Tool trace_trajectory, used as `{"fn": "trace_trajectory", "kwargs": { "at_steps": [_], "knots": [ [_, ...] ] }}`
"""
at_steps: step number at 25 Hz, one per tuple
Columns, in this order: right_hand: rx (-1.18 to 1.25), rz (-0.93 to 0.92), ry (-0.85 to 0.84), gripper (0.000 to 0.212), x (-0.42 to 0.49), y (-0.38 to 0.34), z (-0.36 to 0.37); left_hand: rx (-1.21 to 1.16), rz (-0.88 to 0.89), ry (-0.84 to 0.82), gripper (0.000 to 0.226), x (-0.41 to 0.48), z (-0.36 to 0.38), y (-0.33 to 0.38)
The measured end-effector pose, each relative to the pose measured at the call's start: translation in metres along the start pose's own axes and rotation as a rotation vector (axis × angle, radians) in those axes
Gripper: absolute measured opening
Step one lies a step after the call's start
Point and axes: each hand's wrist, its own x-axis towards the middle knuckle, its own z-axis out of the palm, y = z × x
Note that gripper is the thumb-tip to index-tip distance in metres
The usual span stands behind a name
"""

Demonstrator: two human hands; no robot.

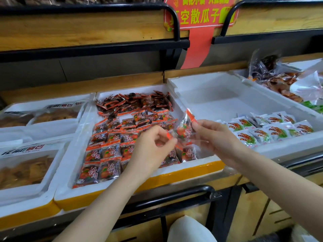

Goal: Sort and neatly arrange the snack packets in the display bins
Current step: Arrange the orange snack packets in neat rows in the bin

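Over the near right corner of the middle foam bin, a person's left hand and right hand each pinch an end of a red snack packet, its long axis slanting up rightward above the matching rows.

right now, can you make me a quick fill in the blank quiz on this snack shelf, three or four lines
1. The clear snack packet is pinched by ____ hands, the left hand and the right hand.
2. The white packets with green print lie in the foam bin to the ____ of the orange-and-black packets.
3. The hanging sign with yellow characters is ____.
4. The middle foam bin has a ____ band along its front.
Missing words: both; right; red; yellow.
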Motion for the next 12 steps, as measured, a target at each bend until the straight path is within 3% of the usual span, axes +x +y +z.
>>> {"fn": "trace_trajectory", "kwargs": {
  "at_steps": [2, 3, 6, 9, 12],
  "knots": [
    [-0.273, -0.114, 0.119, 0.014, 0.017, 0.005, -0.012, 0.198, 0.034, -0.135, 0.011, -0.003, 0.002, -0.015],
    [-0.427, -0.151, 0.149, 0.013, 0.025, 0.008, -0.018, 0.309, 0.050, -0.202, 0.024, -0.004, 0.001, -0.023],
    [-0.854, -0.187, 0.052, 0.018, 0.041, 0.019, -0.024, 0.535, 0.033, -0.381, 0.056, -0.003, -0.003, -0.040],
    [-1.043, -0.131, -0.111, 0.012, 0.049, 0.032, -0.015, 0.559, 0.002, -0.443, 0.060, 0.003, -0.003, -0.046],
    [-1.100, -0.117, -0.092, 0.016, 0.051, 0.038, -0.011, 0.550, 0.017, -0.426, 0.057, 0.009, -0.001, -0.049]
  ]
}}
